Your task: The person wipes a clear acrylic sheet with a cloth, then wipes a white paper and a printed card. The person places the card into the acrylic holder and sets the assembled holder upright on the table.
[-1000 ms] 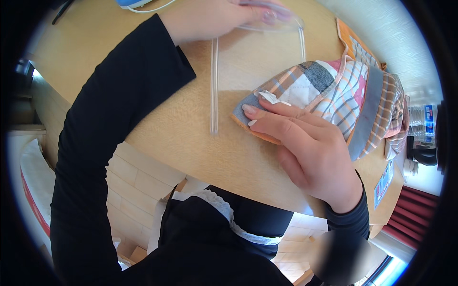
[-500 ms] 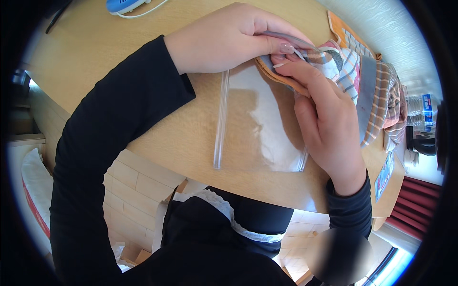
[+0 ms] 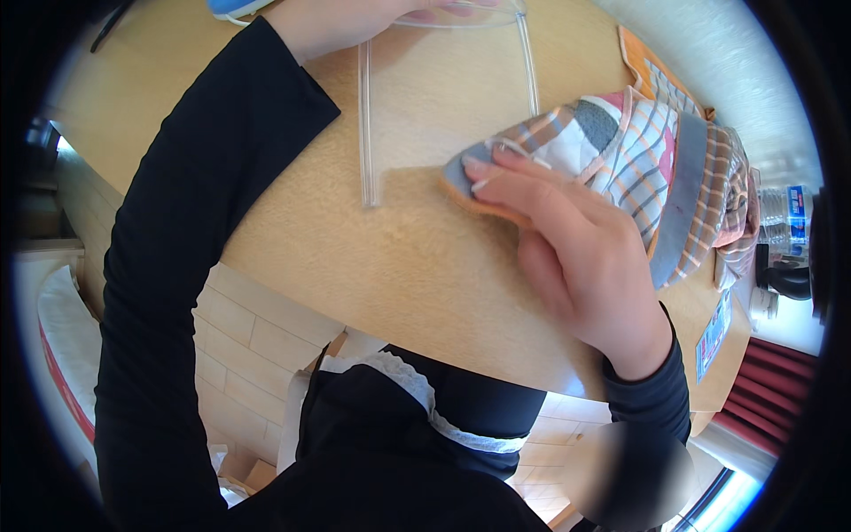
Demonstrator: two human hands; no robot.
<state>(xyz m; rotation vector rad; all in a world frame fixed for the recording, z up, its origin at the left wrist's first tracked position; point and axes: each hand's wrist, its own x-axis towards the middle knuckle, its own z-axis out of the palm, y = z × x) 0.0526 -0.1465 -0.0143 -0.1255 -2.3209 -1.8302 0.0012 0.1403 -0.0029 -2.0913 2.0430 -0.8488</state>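
Note:
My left hand (image 3: pixel 359 22), partly cut off by the top of the view, grips the far edge of a clear plastic panel (image 3: pixel 443 115) with tube-like side edges. Some of its fingers show through the plastic. My right hand (image 3: pixel 581 244) is closed on the rounded end of a patchwork plaid cloth piece (image 3: pixel 643 133) with a grey band and orange edging. Its fingers lie over the grey end, and the thumb is below, near the tabletop. The cloth's end overlaps the panel's near right corner.
The pieces are on a light wooden table (image 3: pixel 372 266). A blue-and-white object with a cord (image 3: pixel 232 9) is at the far left. To the right are a plastic bottle (image 3: pixel 784 213), a black object (image 3: pixel 784 270) and a printed card (image 3: pixel 712 337). A white textured surface borders the table.
My left hand has left the cloth and moved away toward the top, now with the clear panel, which has shifted up and left. My right hand has lowered the cloth's end leftward.

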